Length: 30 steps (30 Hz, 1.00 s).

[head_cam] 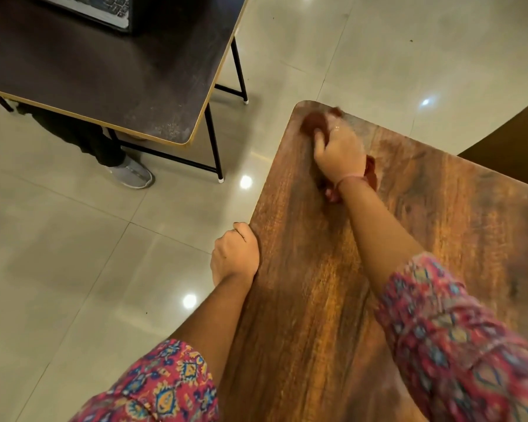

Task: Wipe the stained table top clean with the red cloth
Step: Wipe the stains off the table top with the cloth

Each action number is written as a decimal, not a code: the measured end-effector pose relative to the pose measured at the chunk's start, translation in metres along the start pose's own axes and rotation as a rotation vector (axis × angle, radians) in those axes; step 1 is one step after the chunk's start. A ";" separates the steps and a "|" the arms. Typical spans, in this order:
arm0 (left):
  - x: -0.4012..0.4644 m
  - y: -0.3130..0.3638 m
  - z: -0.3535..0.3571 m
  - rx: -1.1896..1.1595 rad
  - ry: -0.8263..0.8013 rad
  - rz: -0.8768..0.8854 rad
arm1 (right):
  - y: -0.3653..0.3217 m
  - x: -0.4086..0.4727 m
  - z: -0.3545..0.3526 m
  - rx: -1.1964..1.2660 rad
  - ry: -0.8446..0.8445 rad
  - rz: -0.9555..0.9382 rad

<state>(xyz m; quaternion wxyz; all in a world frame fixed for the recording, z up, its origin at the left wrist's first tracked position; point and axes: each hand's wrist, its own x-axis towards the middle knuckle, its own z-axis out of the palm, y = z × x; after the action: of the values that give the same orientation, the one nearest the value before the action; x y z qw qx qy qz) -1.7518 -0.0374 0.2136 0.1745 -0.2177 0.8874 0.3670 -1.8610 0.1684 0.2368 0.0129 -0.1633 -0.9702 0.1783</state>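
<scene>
- Our right hand [339, 150] reaches to the far left corner of the brown wood-grain table top [363, 269], fingers curled down over the crumpled red cloth [313, 121] and pressing it against the surface; the hand and cloth are blurred, so we cannot tell how each finger lies.
- The red cloth bunches under that hand — part of it shows ahead of the fingers near the rounded corner, and another fold [371, 175] trails out by the wrist.
- A thin pink thread [349, 179] circles our right wrist, and a sleeve of red patterned fabric [451, 336] covers the forearm.
- Our left hand [235, 254] grips the left edge of the table top, fingers curled around and under the rim, thumb side resting on top.
- Its arm wears the same patterned fabric [165, 388].
- Beyond the table lies a glossy beige tiled floor [73, 254] with bright light spots.
- A dark table with a pale edge band and black metal legs [104, 71] stands well apart at upper left — a laptop's keyboard [104, 7] sits at its far edge.
- Under it we see another person's dark trouser leg and grey shoe [133, 175].
</scene>
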 end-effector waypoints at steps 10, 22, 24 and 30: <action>0.000 0.003 0.000 0.045 0.023 0.005 | -0.018 -0.054 0.010 0.006 -0.029 -0.074; -0.003 0.004 0.001 0.046 0.041 0.015 | 0.004 -0.125 0.004 -0.016 -0.106 -0.210; -0.005 0.004 0.000 0.053 0.043 0.014 | 0.011 -0.083 0.000 0.030 -0.063 -0.121; -0.002 0.002 0.001 0.058 0.057 0.017 | 0.063 0.017 -0.029 0.058 0.034 0.178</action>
<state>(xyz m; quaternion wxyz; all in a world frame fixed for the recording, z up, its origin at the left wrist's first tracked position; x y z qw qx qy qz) -1.7509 -0.0343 0.2150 0.1523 -0.2155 0.9041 0.3362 -1.8544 0.2396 0.2415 0.0181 -0.2515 -0.9459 0.2041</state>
